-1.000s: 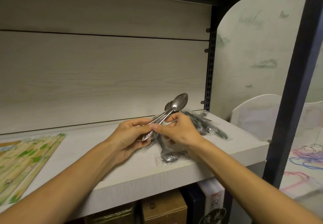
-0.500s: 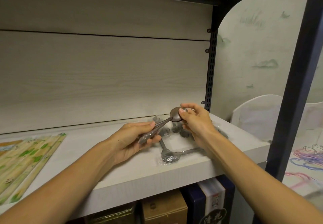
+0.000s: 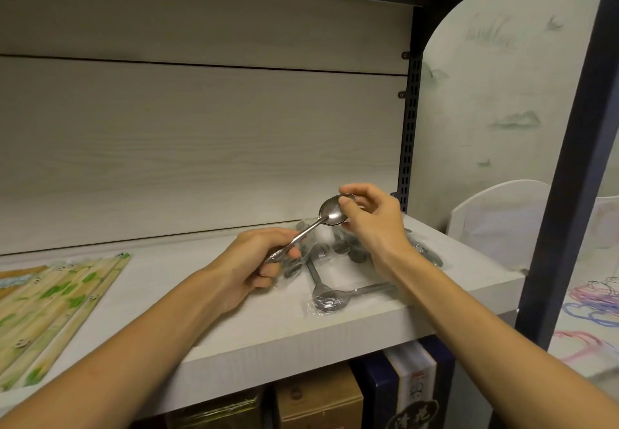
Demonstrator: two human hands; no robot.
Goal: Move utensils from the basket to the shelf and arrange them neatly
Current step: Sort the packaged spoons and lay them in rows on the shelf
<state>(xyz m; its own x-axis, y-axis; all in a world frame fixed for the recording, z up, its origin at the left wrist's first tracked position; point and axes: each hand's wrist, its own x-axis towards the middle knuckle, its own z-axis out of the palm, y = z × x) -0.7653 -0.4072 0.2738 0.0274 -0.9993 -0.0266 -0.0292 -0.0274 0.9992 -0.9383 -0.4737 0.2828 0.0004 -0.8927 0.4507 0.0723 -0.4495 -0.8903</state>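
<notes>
Spoon [image 3: 330, 215] lifted above wrapped spoons [image 3: 335, 298]: left hand [image 3: 254, 261] grips its handle, right hand [image 3: 371, 217] pinches the bowl, likely steadying it for neat placement.

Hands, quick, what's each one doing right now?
Left hand: grips the metal spoon by its handle.
Right hand: thumb and fingers pinch the spoon's bowl.

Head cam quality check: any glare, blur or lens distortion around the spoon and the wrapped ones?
Head view: soft, dim light; a highlight sits in the bowl of the held spoon; plastic on the wrapped spoons catches glare, muddying outlines; wide-angle bending curves the shelf edge and frame post; hands and spoon reasonably sharp.
</notes>
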